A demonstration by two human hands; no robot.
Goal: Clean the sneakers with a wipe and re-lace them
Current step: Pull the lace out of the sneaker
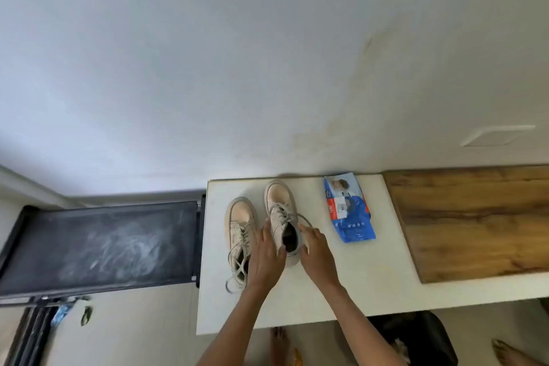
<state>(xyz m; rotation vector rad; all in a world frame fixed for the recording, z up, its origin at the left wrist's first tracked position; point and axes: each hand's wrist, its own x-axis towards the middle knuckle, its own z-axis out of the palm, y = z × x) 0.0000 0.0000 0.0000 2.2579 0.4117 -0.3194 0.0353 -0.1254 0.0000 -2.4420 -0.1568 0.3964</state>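
- Position: two pale sneakers stand side by side, toes to the wall, on the white surface (341, 276). The left sneaker (240, 232) is untouched; its laces (237, 270) trail loose toward the near edge.
- Hands: the left hand (266, 258) grips the left side of the right sneaker (282, 217) at the collar. The right hand (316, 249) holds the heel side and appears to pinch a lace end (306, 221); the pinch itself is too small to confirm.
- Stage, as judged: laces remain threaded on both sneakers and no wipe is out, so cleaning has not begun.
- Risk: pulling the lace while the sneaker is only lightly steadied could drag it along the smooth surface into its neighbour.
- Risk: the left sneaker's trailing laces lie beside the left wrist; a forearm sweep could snag them and tug that sneaker toward the edge.
- Risk: the wipe pack (349, 208) lies near on the right, apparently closed. Opening it needs a free hand, so the sneaker must first be set down stably.
- Risk: laces pulled out carelessly may drop to the floor below.
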